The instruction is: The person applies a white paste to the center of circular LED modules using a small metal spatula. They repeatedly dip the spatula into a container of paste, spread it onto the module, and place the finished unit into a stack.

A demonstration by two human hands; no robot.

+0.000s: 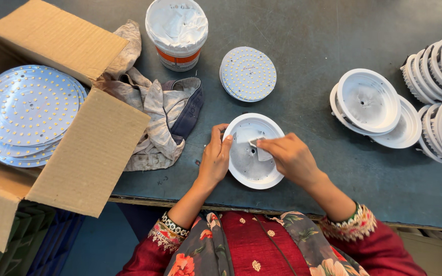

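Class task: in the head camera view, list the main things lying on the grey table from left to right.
Brown cardboard box of round LED boards → crumpled grey cloth → white plastic tub with orange band → small stack of round LED discs → white round lamp housings stacked at right

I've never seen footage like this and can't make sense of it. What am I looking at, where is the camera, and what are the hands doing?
There is no machine here. The one picture comes from a camera worn on a person's head, looking down at their own two bare hands over a dark worktable.

The left hand steadies the rim of a round white lamp housing lying on the table. The right hand holds a small flat white scraper inside that housing.

Around them: a small stack of round boards dotted with tiny lights, a white tub of paste, a crumpled rag, a cardboard box with bigger dotted boards, and more white housings stacked on the right.
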